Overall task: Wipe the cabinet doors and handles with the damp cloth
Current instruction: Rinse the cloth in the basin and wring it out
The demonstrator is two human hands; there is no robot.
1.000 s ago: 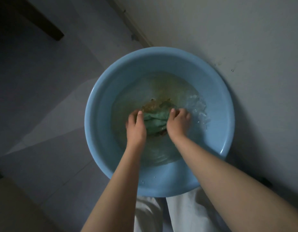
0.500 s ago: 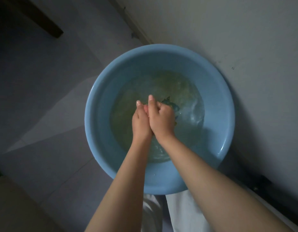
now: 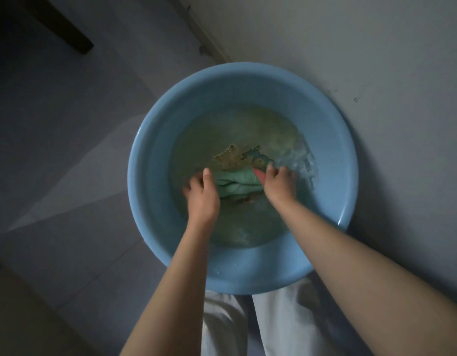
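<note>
grip: left hand [image 3: 202, 196] and right hand [image 3: 279, 184] clutch one cloth [image 3: 236, 185] | one basin [image 3: 150, 176]

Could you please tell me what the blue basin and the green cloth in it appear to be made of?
The round light-blue basin looks like moulded plastic: uniform colour, smooth semi-gloss wall with soft highlights near the rim. The green cloth looks like soft woven or terry fabric, probably cotton or microfibre: it bunches into wet folds between the left hand and right hand.

Cloth [image 3: 236, 182] ends hidden under both hands — left hand [image 3: 203, 199] fingers motion-blurred; forearms cut off at bottom edge.
</note>
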